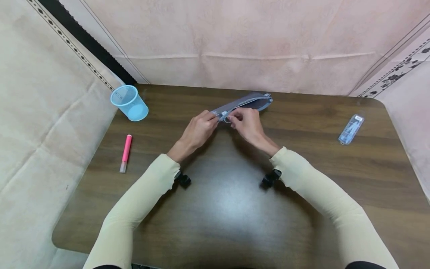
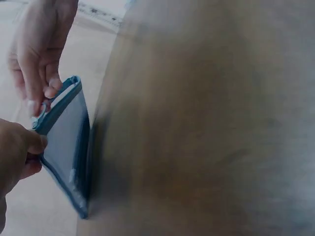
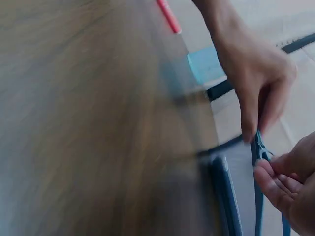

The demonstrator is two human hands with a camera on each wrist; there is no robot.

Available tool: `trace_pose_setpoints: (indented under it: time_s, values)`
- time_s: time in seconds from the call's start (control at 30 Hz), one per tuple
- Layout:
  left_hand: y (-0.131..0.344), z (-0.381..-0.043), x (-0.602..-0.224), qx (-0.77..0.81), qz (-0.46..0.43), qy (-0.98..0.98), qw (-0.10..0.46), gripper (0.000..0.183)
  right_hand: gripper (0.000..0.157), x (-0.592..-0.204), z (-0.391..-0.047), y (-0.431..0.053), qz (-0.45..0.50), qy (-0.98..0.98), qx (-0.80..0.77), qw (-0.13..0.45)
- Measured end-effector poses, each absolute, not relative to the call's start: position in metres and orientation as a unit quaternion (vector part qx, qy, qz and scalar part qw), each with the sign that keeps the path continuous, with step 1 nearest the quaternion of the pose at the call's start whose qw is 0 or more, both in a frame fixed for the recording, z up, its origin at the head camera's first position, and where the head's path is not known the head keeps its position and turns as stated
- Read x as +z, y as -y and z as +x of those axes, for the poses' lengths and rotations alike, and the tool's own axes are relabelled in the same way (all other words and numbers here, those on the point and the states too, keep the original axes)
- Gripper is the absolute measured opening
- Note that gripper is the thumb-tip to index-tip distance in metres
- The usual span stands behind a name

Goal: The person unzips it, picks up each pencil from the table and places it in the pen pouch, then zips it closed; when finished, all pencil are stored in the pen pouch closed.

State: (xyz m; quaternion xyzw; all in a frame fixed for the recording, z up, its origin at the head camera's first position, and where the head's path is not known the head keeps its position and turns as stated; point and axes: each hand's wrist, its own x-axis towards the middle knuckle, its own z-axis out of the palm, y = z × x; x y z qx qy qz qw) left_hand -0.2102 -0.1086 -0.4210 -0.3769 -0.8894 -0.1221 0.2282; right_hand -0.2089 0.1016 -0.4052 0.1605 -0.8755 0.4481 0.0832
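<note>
A blue-grey zip pouch (image 1: 240, 102) with a see-through side is held up above the far part of the table, its zipped top partly gaping toward the right end. My left hand (image 1: 201, 129) pinches the pouch's left corner between thumb and fingers. Close beside it, my right hand (image 1: 246, 125) pinches the zip pull with its ring near that same corner. In the left wrist view the pouch (image 2: 69, 132) hangs from both hands, its lower edge by the table edge. Whether anything lies inside the pouch I cannot tell.
A light-blue plastic cup (image 1: 132, 104) stands at the table's far left. Nearer me lies a pink marker (image 1: 125, 153) with a clear end. At the right is a small clear packet with bluish contents (image 1: 351, 129). Pale cloth hangs behind the wooden table (image 1: 228, 224).
</note>
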Motion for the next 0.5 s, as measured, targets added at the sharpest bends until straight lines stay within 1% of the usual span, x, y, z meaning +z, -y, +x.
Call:
trace_pose_setpoints:
  time_s: [0.17, 0.3, 0.5]
  values:
    - [0.116, -0.206, -0.424, -0.12, -0.373, 0.898, 0.2, 0.019, 0.014, -0.417, -0.217, -0.138, 0.126, 0.89, 0.424, 0.114]
    - [0.123, -0.206, -0.426, -0.116, -0.386, 0.897, 0.182, 0.021, 0.013, -0.423, -0.221, -0.172, 0.095, 0.9, 0.408, 0.124]
    - [0.131, -0.202, -0.432, -0.067, -0.435, 0.879, 0.183, 0.018, 0.015, -0.43, -0.223, -0.217, 0.068, 0.91, 0.387, 0.131]
